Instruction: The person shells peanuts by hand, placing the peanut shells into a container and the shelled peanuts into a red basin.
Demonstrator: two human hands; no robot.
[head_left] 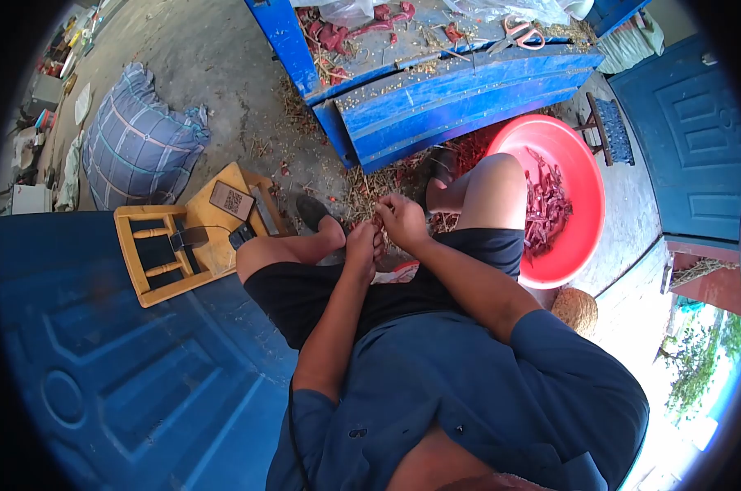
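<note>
My left hand [364,247] is closed in front of my lap, its fingers curled towards the other hand. Touching or almost touching it, my right hand [402,222] has its thumb and fingers pinched together. Something small and dark reddish shows between the two hands, too small to make out. To the right of my knee stands a red basin [587,196] holding dried red chilies [548,204]. Dry stems and bits [366,195] litter the floor beyond my hands.
A blue metal table [469,102] with scissors [518,37] and scraps stands ahead. On the left are a wooden chair [153,290] with a phone-sized QR card [232,200] and a stuffed checked sack [137,143]. A small stool [612,131] is beyond the basin.
</note>
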